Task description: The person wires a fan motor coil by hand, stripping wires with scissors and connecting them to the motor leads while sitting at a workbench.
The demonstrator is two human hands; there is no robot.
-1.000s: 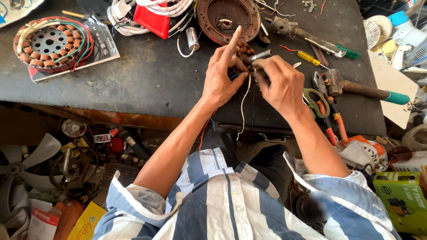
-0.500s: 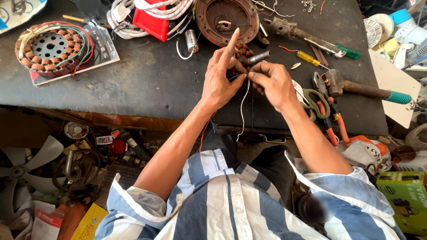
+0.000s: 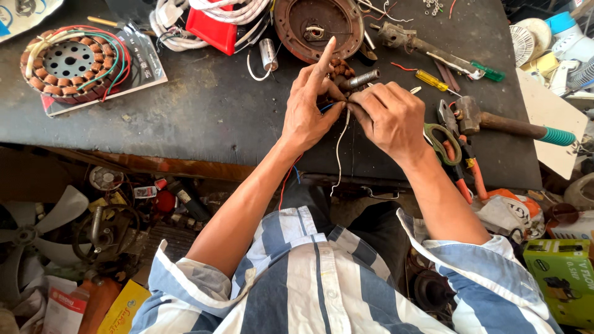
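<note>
Both my hands meet over the middle of the dark, scuffed workbench top (image 3: 204, 117), fingertips nearly touching. My left hand (image 3: 307, 111) pinches the small copper-wound motor piece with its short grey metal shaft (image 3: 361, 78), index finger raised straight away from me. My right hand (image 3: 393, 117) is closed on the thin white wire (image 3: 338, 154), which leaves the pinch point and hangs toward me over the bench edge. A blue lead (image 3: 328, 107) shows between the hands; where it ends is hidden.

The shaft's long axis runs left to right, tipped up toward the far right, and the wound piece lies at the far side of both hands, just in front of the round rusty-brown motor housing (image 3: 318, 28). My left hand is on it; my right sits just beside it, nearer the green-handled scissors (image 3: 442, 139).
</note>
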